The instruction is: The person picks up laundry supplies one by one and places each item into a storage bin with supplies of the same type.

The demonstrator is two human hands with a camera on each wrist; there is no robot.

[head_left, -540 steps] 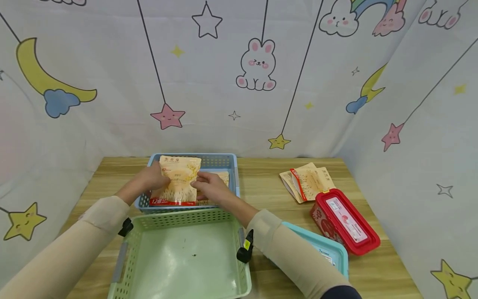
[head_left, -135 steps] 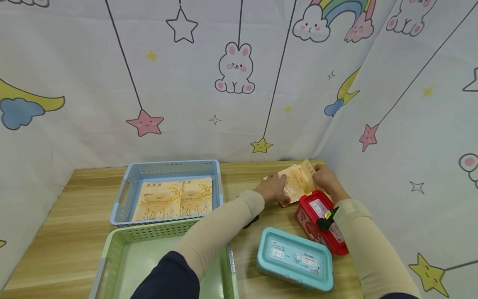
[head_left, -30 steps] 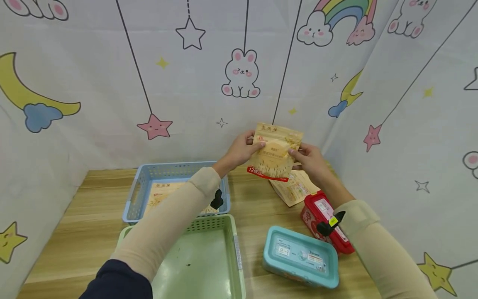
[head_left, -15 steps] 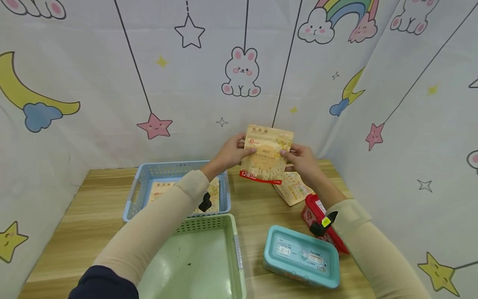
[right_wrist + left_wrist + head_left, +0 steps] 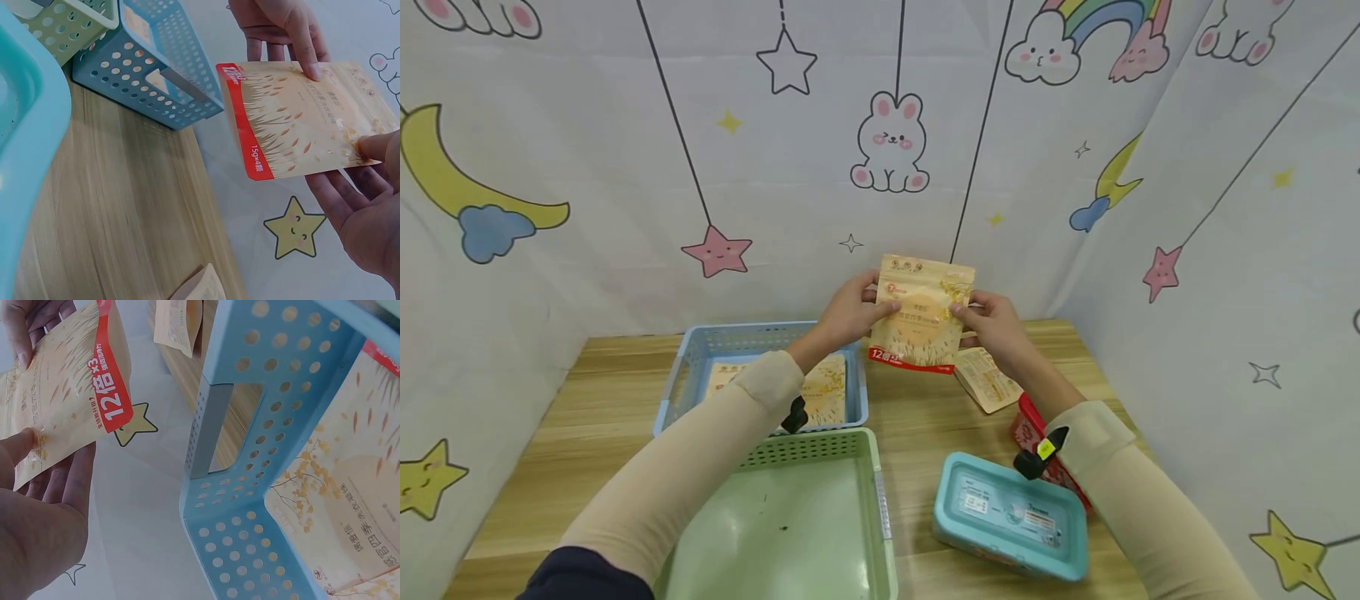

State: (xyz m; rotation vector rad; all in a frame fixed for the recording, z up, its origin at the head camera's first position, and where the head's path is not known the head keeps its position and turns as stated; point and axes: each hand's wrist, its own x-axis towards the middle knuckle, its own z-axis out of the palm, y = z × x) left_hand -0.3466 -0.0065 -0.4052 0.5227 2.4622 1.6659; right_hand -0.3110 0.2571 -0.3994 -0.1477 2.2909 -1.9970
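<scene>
A cream-coloured pouch (image 5: 922,321) with a red band along its bottom is held up above the back of the table, front face toward me. My left hand (image 5: 848,312) pinches its left edge, thumb on the front and fingers behind. On the right edge my right hand (image 5: 997,327) grips it the same way. In the right wrist view the pouch (image 5: 300,119) spans both hands, its red band facing the table side. Another pouch (image 5: 988,379) lies on the table below my right hand, partly covered by it. Similar pouches (image 5: 823,392) lie in the blue basket (image 5: 857,392).
In front of the blue basket stands a green basket (image 5: 790,533). A turquoise lidded box (image 5: 1011,517) is right of it, and a red lidded box (image 5: 1028,425) behind that is partly hidden by my right forearm. A patterned white curtain (image 5: 820,167) closes off the back and sides.
Several seconds ago both hands were at the pouches on the right of the table. Over the last second the lifted pouch has moved left, toward the blue basket, still held by both hands.
</scene>
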